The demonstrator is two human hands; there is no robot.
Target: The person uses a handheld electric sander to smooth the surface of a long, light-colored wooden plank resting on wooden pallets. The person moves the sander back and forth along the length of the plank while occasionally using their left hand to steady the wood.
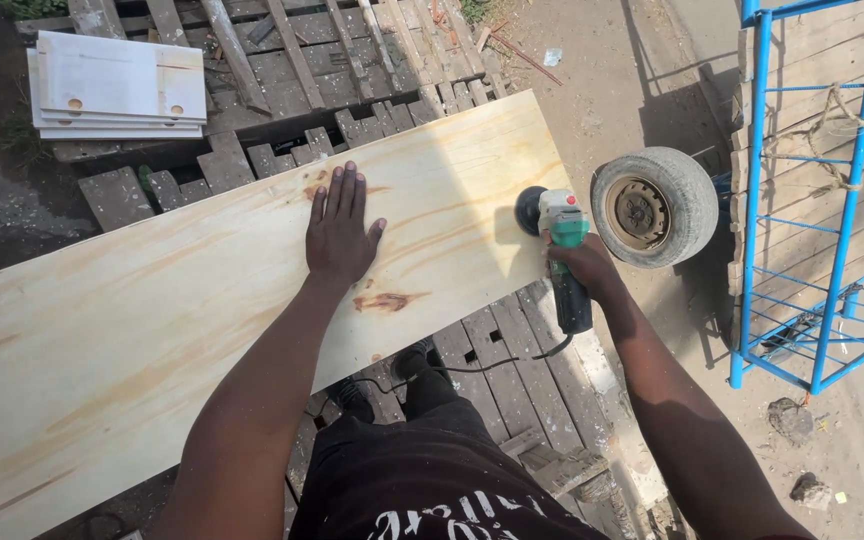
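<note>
A long pale plywood board (pixel 152 320) lies slanted across dark wooden pallets, with reddish knots in its grain. My left hand (pixel 340 230) presses flat on the board near its middle, fingers together pointing away from me. My right hand (pixel 582 265) grips a green and white angle grinder (pixel 564 255). Its dark round disc (pixel 530 210) rests at the board's right end. The grinder's black cord (pixel 472 368) trails down toward my feet.
A small cart wheel (pixel 654 206) stands just right of the grinder, beside a blue metal frame (pixel 822 200) holding planks. White panels (pixel 112 90) are stacked at the top left on the pallets (pixel 312 60). Sandy ground lies at the right.
</note>
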